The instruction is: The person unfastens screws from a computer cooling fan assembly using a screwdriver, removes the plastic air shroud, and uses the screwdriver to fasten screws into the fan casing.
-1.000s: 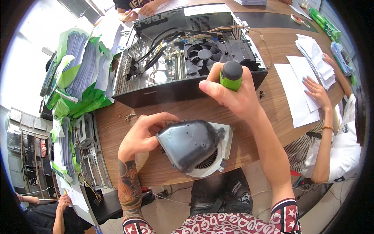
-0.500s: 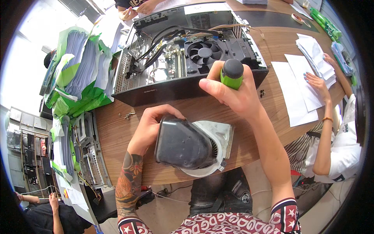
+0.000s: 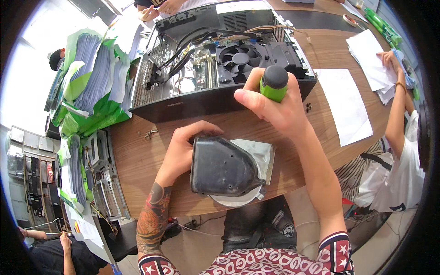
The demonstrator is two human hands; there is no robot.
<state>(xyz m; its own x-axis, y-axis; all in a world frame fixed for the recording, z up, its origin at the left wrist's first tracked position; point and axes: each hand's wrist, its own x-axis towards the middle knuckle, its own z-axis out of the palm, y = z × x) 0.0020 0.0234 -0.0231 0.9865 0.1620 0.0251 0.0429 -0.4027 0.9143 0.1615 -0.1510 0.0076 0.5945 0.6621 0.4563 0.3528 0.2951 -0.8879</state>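
Note:
A rounded black plastic cover (image 3: 224, 165) lies over a pale metal blower housing (image 3: 263, 156) at the table's near edge. My left hand (image 3: 183, 149) is curled round the cover's left and far side, its fingertips partly hidden behind it. In my right hand (image 3: 279, 107), raised to the right of the cover, is a screwdriver (image 3: 273, 87) with a green and black handle. Its butt points up, and the shaft is hidden by my hand. Beyond both hands sits an opened black computer case (image 3: 192, 103) with a dark cooling fan (image 3: 240, 59), cables and boards showing.
Loose screws (image 3: 149, 134) lie left of the cover, and small dark ones (image 3: 308, 107) near the case's right corner. Bulky paper stacks in green wrapping (image 3: 91, 82) stand at left. At right, a co-worker's hand (image 3: 389, 59) handles papers beside a white sheet (image 3: 343, 105).
The black cover has tilted flatter and shifted right, hiding the opening in the blower housing. My left hand moved along with it. At right, the co-worker's hands and papers moved farther away.

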